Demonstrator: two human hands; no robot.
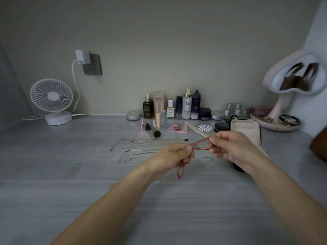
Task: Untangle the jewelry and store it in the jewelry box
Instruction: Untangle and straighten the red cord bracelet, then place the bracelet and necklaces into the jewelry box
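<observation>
Jewelry box [245, 130]: black shell, cream lining, open, lid standing upright with a row of small hooks near its top; base largely hidden behind the right hand, so its contents cannot be told.

Pink tray [276, 127] at the foot of the heart-shaped mirror [297, 78], far right of the table [70, 174]: holds a dark round dish [289, 120] and some small gold-toned pieces, too blurred to name.

Red cord [199, 145]: held in the air above the table, between both hands, just left of the jewelry box and in front of it; two strands run from hand to hand in a narrow loop; a further loop of it hangs below the left hand.

Left hand [174, 156]: fingers curled, thumb and fingertips pinching the cord at its left end.

Right hand [230, 149]: fingers curled, thumb and forefinger pinching the upper strand; the lower strand meets the other fingers, grip there unclear.

Thin chains [141, 147]: several, laid out in separate rows flat on the table, beyond the left hand and left of the box; none touching the hands.

Cosmetic bottles [187, 105]: a row against the back wall, with brushes and a pink palette in front.

White desk fan [51, 99]: far left of the table, cable running up to a wall charger [82, 57].
</observation>
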